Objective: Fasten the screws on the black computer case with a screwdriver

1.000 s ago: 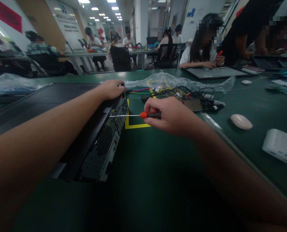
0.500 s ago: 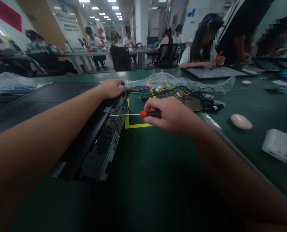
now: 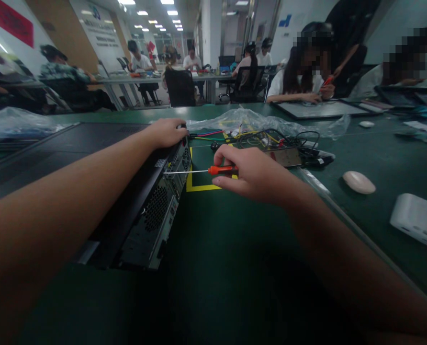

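Observation:
A black computer case [image 3: 102, 139] lies on its side at the left, its rear panel [image 3: 156, 208] with vents and ports facing right. My left hand [image 3: 167, 132] is pressed on the case's far rear corner, fingers curled at the edge and partly hidden. In my right hand [image 3: 247, 172] is a screwdriver [image 3: 222, 170] with an orange-and-black handle, gripped between thumb and fingers. Its long thin shaft points left, and the tip meets the rear panel near the upper edge. Whether a screw sits under the tip is too small to tell.
Tangled cables [image 3: 267, 136] and a metal box [image 3: 287, 156] lie beyond my right hand, near clear plastic wrap [image 3: 235, 117]. Yellow tape [image 3: 202, 188] marks the green table [image 3: 213, 239]. At right are a pale oval object [image 3: 359, 182] and a white block [image 3: 418, 218]. People work behind.
The screwdriver's handle has turned in my right hand, so more orange shows, and the fingers have shifted slightly. My left hand and the case stay put. A person in dark clothing behind has moved.

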Demonstrator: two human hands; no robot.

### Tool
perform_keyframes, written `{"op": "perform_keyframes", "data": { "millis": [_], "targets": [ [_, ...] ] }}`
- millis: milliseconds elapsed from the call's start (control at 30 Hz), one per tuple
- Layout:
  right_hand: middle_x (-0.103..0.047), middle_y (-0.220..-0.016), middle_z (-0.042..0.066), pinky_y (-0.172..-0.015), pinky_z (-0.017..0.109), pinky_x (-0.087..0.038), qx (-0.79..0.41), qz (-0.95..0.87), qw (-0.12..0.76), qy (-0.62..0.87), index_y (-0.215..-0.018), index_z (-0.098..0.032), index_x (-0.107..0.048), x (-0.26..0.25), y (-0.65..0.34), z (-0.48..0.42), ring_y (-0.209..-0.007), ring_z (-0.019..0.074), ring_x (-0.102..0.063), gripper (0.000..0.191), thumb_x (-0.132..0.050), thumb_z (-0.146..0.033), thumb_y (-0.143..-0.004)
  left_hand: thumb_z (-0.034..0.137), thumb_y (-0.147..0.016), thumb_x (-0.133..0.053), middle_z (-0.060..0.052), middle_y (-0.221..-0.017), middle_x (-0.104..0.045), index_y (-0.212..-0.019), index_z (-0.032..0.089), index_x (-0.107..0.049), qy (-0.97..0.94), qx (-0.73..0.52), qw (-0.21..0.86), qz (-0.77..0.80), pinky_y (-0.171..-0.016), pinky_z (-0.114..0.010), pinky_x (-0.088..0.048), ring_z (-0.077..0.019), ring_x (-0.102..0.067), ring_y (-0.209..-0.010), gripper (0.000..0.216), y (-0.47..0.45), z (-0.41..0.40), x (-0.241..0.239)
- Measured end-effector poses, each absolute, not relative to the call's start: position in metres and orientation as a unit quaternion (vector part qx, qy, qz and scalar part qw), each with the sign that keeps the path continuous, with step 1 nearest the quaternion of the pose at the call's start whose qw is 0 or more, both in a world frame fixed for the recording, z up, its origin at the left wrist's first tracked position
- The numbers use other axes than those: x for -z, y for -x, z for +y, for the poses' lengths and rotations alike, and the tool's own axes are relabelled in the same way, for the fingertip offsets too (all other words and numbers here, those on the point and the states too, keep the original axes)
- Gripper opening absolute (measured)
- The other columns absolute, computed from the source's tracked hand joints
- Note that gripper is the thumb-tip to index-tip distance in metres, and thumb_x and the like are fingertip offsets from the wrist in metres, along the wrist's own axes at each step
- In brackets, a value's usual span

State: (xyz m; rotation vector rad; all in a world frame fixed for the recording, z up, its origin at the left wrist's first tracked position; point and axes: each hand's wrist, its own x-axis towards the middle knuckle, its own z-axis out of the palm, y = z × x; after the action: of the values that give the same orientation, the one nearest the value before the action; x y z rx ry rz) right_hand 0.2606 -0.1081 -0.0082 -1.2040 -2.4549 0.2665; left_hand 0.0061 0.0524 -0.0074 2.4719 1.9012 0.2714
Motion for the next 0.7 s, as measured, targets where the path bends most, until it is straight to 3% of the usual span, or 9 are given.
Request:
{"op": "perform_keyframes", "data": {
  "millis": [133,700],
  "targets": [
    [-0.076,-0.097,0.006,-0.073,0.032,-0.031,-0.081,-0.877,0.188,0.435,-0.112,-0.021,-0.068,0.008,-0.2617,-0.1078,-0.081,0.0216,-0.061,0.018,-0.069,-0.028,-0.096,0.047,-0.1,-0.042,-0.009,-0.166,-0.065,-0.165,0.021,-0.062,-0.789,-0.083,0.008,0.609,-0.132,-0.042,-0.042,-0.0349,-0.058,-0.156,0.072,-0.0051,0.0542,0.0079],
    [-0.075,-0.093,0.005,-0.071,0.031,-0.028,-0.076,-0.875,0.169,0.448,-0.11,-0.021,-0.071,0.0054,-0.2615,-0.1087,-0.078,0.0206,-0.06,0.016,-0.069,-0.03,-0.098,0.045,-0.1,-0.043,-0.009,-0.163,-0.069,-0.163,0.022,-0.064,-0.798,-0.081,-0.011,0.598,-0.129,-0.045,-0.046,-0.0358,-0.061,-0.153,0.07,-0.0035,0.0559,0.0087]
  ]
}}
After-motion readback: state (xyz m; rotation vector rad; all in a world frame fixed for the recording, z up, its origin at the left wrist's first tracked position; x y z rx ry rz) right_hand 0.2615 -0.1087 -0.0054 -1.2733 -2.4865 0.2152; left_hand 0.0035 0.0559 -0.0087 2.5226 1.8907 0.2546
